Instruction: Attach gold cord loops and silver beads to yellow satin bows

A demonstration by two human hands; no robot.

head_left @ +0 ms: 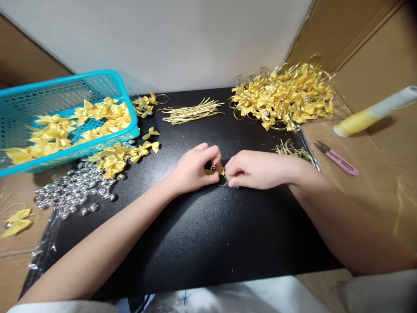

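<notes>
Over the middle of the black table (195, 234), my two hands meet around one small yellow ribbon bow (222, 170). My left hand (198, 167) pinches the bow between thumb and forefinger, with a bit of silver showing by the fingertips. A thin gold cord (223, 182) curves from the bow toward my right hand (247, 169), whose fingers are curled closed on the cord. Much of the bow is hidden by my fingers. Beyond my hands lies a bundle of straight gold cords (193, 111).
At left, a turquoise basket (125, 102) holds yellow bows; loose bows (112, 161) and silver bells (78, 187) lie before it. Finished-looking bows with cord loops (283, 95) are heaped back right. Cord scraps (293, 151), pink thread snips (340, 161) and a yellow-white roll (368, 114) are at right.
</notes>
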